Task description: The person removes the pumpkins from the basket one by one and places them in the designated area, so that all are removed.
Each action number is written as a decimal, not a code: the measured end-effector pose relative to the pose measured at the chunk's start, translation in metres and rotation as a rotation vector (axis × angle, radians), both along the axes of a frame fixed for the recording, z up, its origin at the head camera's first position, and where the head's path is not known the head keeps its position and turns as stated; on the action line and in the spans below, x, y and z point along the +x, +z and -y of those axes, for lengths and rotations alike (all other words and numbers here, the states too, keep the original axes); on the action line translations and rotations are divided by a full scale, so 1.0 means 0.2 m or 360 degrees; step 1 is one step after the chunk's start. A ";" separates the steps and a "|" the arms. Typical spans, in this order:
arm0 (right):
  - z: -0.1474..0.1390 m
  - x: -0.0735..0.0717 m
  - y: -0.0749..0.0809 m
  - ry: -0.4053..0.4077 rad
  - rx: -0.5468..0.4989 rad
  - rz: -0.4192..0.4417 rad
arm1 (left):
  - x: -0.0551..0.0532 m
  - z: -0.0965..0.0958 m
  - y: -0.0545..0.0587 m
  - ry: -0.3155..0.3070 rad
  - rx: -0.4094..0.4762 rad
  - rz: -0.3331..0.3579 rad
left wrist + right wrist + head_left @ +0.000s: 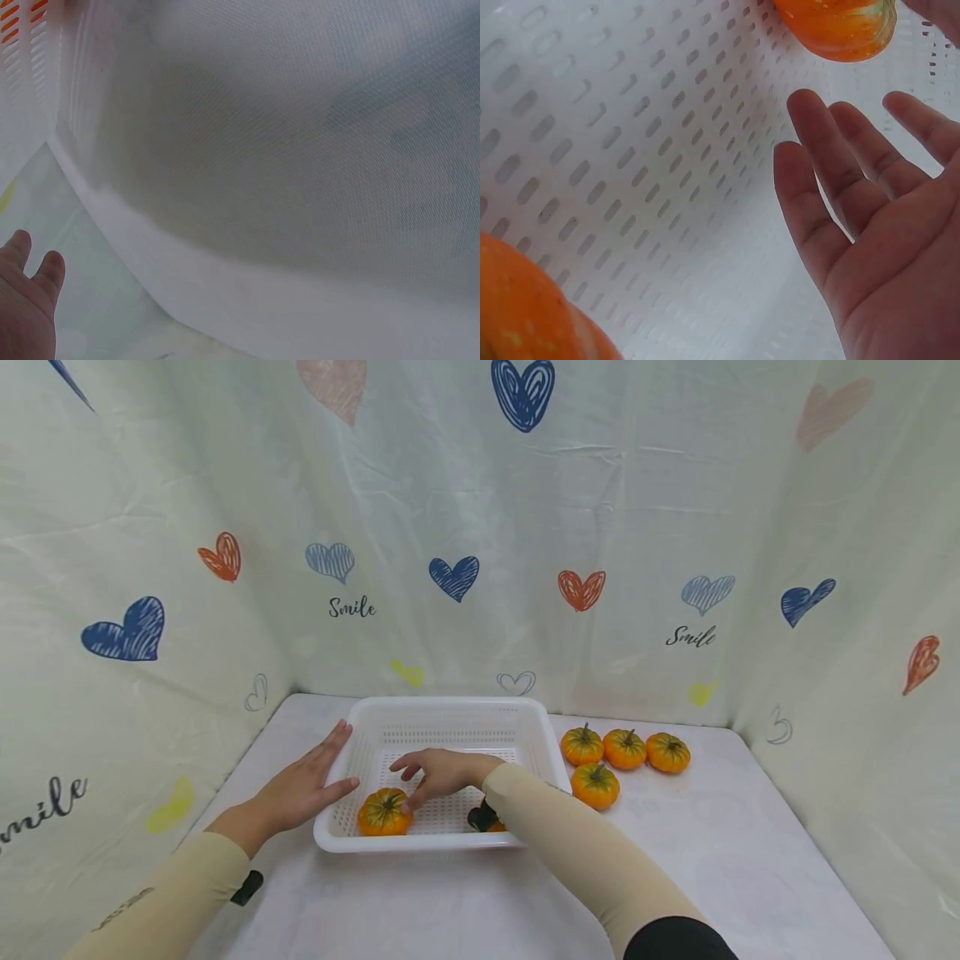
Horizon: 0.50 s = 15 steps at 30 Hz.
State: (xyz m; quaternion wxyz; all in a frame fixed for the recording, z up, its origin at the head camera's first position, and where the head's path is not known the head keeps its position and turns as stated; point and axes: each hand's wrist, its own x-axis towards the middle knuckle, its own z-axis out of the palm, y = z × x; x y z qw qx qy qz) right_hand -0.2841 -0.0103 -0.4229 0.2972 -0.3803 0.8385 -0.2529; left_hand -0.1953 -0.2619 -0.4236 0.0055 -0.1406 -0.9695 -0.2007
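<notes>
A white plastic basket (450, 714) with slotted walls and floor sits on the table. My left hand (303, 789) lies along the basket's left rim, fingers straight. Inside the basket, my right hand (442, 777) hovers with its fingers spread, palm empty in the right wrist view. An orange and green mini pumpkin (384, 814) sits in the near left corner, with the right thumb close at its side. Another mini pumpkin (532, 307) lies in the near right part, mostly hidden by the right forearm in the head view.
Several mini pumpkins (625, 749) stand grouped on the white table (720, 843), just right of the basket. A pale curtain (510, 643) printed with hearts hangs behind the table and along both sides. Dark wrist camera parts (247, 887) show under the left sleeve.
</notes>
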 end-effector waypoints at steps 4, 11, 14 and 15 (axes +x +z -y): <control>0.00 0.00 0.00 0.0064 0.0029 0.0013 | 0.00 0.00 0.01 -0.0002 0.0012 -0.0010; 0.02 0.01 -0.01 0.0086 0.0109 -0.0016 | 0.00 0.00 0.00 0.0000 0.0007 -0.0001; 0.02 0.01 -0.01 0.0054 0.0132 -0.0029 | 0.00 0.00 0.00 -0.0003 0.0005 0.0006; 0.02 0.01 -0.01 0.0043 0.0140 -0.0036 | 0.00 0.00 0.00 -0.0005 0.0006 0.0007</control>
